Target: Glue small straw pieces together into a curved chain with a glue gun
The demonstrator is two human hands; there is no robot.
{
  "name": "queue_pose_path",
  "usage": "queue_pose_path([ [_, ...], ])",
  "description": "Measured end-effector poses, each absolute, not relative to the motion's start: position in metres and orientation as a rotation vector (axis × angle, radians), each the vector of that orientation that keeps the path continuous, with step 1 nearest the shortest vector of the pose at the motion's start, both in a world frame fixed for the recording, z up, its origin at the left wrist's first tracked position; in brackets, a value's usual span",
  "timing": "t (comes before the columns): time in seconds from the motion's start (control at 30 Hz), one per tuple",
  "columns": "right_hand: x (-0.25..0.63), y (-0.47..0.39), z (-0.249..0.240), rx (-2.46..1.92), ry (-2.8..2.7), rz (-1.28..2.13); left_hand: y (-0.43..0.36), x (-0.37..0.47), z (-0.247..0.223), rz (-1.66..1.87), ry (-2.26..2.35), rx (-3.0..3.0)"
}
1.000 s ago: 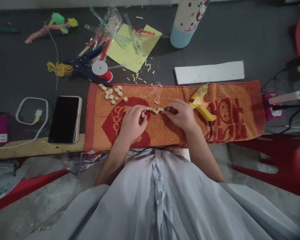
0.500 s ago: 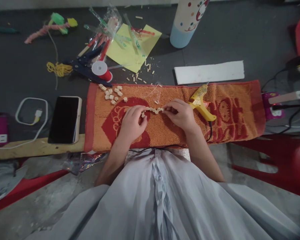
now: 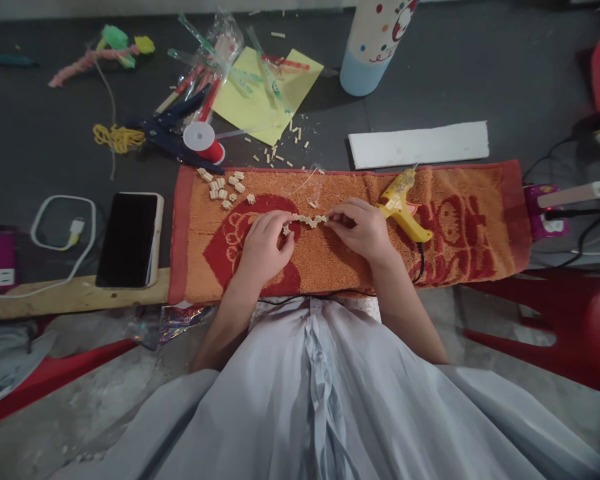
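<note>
A narrow chain of small pale pieces [image 3: 310, 221] stretches between my two hands, over an orange and red towel [image 3: 330, 267]. My left hand [image 3: 269, 243] pinches its left part, and a short bit of it hangs by the thumb. At the other end, the fingertips of my right hand [image 3: 360, 228] are closed on the chain. Several loose pale clusters [image 3: 223, 188] lie on the towel's upper left. A yellow glue gun [image 3: 403, 205] rests on the towel just right of my right hand, its nozzle pointing away from me.
Behind the towel lie a white strip [image 3: 420, 145], a yellow paper [image 3: 260, 100] with pale scraps, a red thread spool [image 3: 204, 141] and dark blue pliers [image 3: 167, 130]. A bottle [image 3: 373, 50] stands at the back. Left of the towel are a phone [image 3: 129, 240] and a white cable [image 3: 55, 198].
</note>
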State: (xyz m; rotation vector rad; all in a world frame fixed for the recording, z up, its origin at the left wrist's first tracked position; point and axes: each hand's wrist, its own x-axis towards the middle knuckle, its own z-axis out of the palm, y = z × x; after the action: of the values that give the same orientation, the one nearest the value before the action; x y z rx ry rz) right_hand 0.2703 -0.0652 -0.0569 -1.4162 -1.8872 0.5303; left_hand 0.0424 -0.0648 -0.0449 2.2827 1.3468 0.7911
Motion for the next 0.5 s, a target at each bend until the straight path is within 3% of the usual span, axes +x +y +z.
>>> queue_pose_path([
  [0.5, 0.2706, -0.0653, -0.057, -1.4, -1.889, 0.543, -0.0643, 0.0428, -0.0464, 0.81, 1.337, 2.28],
])
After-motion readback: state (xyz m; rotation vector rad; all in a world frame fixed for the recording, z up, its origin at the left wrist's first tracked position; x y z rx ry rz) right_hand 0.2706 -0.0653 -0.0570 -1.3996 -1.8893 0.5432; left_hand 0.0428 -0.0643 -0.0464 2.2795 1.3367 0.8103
